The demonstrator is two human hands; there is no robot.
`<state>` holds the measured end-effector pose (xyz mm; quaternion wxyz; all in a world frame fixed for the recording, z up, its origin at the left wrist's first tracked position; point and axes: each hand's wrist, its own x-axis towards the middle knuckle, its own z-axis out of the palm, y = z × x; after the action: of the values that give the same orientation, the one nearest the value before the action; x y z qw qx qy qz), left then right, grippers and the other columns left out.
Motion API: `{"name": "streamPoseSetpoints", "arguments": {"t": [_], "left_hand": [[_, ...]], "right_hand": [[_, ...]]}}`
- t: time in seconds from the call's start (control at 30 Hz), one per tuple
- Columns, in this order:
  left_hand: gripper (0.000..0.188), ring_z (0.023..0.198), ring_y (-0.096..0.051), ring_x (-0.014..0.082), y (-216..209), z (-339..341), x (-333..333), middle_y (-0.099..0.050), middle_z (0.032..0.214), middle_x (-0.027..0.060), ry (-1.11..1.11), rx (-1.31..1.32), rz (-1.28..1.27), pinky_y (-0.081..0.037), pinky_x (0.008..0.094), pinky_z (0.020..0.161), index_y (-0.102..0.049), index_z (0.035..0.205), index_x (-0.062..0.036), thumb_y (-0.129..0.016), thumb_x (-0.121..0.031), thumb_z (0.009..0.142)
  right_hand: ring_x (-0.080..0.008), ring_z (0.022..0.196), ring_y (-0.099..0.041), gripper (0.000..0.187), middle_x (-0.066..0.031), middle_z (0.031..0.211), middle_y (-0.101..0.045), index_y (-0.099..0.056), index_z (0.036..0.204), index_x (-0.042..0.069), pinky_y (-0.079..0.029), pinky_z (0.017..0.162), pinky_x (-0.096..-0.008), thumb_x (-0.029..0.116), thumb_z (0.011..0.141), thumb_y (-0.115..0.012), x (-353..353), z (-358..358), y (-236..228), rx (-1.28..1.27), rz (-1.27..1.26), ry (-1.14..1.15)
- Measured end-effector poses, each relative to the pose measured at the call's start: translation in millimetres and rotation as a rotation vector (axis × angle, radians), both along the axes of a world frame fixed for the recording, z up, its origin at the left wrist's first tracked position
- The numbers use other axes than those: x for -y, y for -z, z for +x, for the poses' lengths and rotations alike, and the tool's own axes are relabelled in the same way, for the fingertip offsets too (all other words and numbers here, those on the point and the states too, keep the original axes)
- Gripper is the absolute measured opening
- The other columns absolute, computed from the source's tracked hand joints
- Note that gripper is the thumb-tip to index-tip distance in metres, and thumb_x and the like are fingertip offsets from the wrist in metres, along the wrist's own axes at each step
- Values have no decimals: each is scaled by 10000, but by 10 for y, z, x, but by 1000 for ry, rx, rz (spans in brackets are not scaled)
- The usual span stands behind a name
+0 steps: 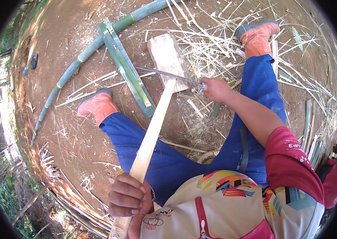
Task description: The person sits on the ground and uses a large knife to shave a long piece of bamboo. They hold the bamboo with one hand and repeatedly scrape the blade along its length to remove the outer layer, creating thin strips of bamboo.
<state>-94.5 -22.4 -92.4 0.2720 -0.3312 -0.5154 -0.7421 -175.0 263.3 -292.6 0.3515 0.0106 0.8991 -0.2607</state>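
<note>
My left hand (129,194) is wrapped round the lower part of a long pale split bamboo slat (152,137), which slants up and away between my legs. In my right hand (217,90) is the handle of a long knife (170,75), its thin blade pointing left. The slat's far end meets the blade, or lies just under it; which of the two I cannot tell. Below the blade a flat wooden block (168,51) lies on the ground. To its left rest green split bamboo pieces (124,67).
A long green bamboo pole (81,57) curves across the far left. Pale bamboo shavings (212,49) are heaped beside the block, near my right boot (257,36). My left boot (98,104) stands close to the split bamboo. More strips (307,123) lie at the right.
</note>
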Motion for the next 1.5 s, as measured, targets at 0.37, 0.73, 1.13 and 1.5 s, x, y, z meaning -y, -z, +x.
{"name": "streamPoseSetpoints", "arguments": {"t": [0.37,0.73,1.13,1.5], "left_hand": [[610,414,-447,62,-1,-16,-4,-484,563,-47,18,-10,-17,-439,219,463,-496,766,-126,-628,-715,853],[732,455,-290,112,-42,21,-178,-330,587,-30,-77,-12,72,-332,290,459,-440,774,-123,-466,-854,812],[594,830,-587,216,-7,318,41,-524,896,47,-206,172,-54,-456,464,897,-548,999,-102,-388,-675,991],[506,687,-472,164,65,350,10,-440,785,12,-258,204,90,-415,385,756,-515,986,-114,-364,-594,1036]], "right_hand": [[-346,1001,-685,398,-191,1046,-702,-588,1256,85,-542,880,-474,144,863,-600,-1,1,8,-39,-7,-48],[-356,946,-689,384,-208,993,-693,-602,1217,54,-545,835,-463,143,844,-617,-40,-14,142,16,-30,75],[-381,942,-678,431,-226,1015,-686,-591,1235,30,-532,841,-453,165,828,-633,144,207,56,26,-255,263],[-378,799,-688,271,-170,828,-669,-580,1076,90,-551,722,-492,142,823,-662,593,398,-762,-320,-333,-26]]}}
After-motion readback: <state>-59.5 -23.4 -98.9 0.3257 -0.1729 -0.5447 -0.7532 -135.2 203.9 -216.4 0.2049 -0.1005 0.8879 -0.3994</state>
